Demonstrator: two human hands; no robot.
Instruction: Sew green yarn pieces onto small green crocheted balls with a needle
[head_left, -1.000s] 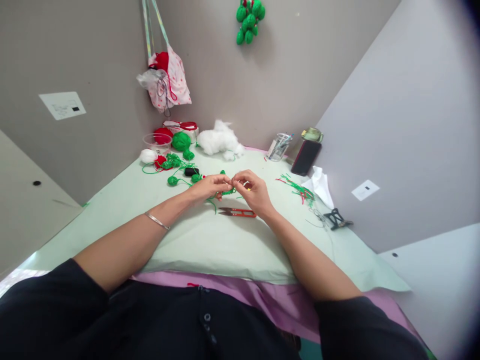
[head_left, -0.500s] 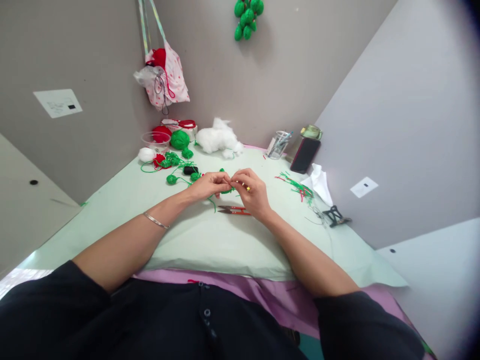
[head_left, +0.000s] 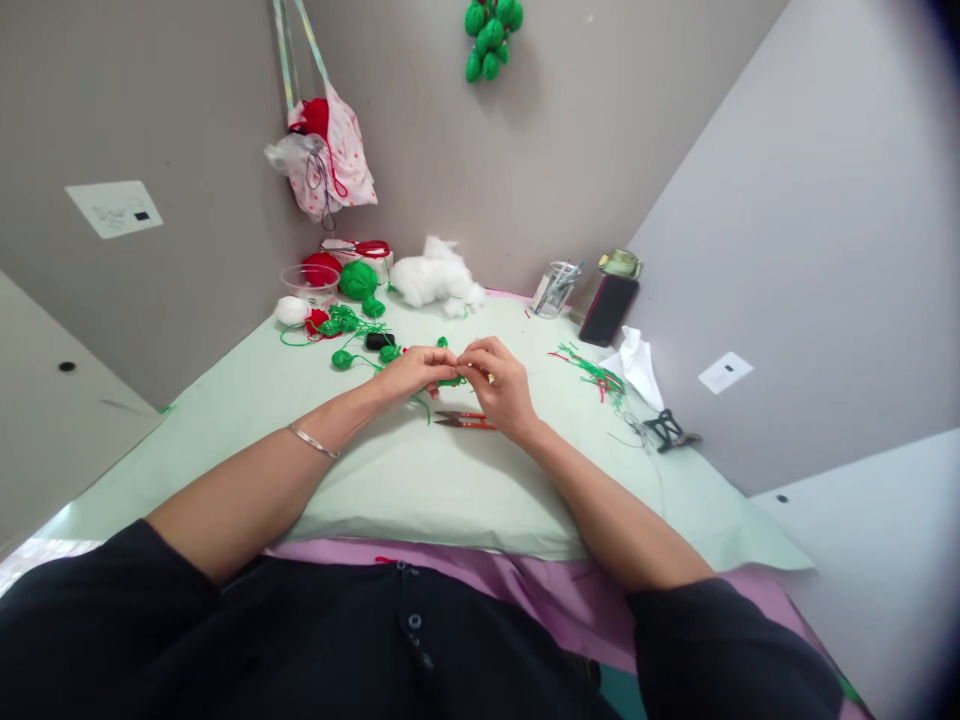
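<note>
My left hand (head_left: pixel 420 371) and my right hand (head_left: pixel 498 383) meet fingertip to fingertip above the middle of the table. Both are closed in a pinch. Some green yarn (head_left: pixel 453 380) shows between and just below the fingers, held in the left hand; its exact shape is mostly hidden. What the right fingertips pinch is too small to make out. Below the hands lies a pair of orange-handled thread snips (head_left: pixel 465 421), partly behind the right hand. Small green yarn balls (head_left: pixel 342 360) and a black object (head_left: pixel 380 341) sit just left of my left hand.
White stuffing (head_left: pixel 435 277) lies at the back, beside a green yarn ball (head_left: pixel 358 280) and a clear tub (head_left: pixel 310 283). At right are a phone (head_left: pixel 609 311), a pen cup (head_left: pixel 556 290), yarn scraps (head_left: pixel 596 376) and a black stand (head_left: pixel 670 431). A bag (head_left: pixel 341 150) hangs at back left.
My right hand has turned slightly, so the yellow thing at its fingers is now less visible. Both hands stay together; the whole view has shifted a little.
</note>
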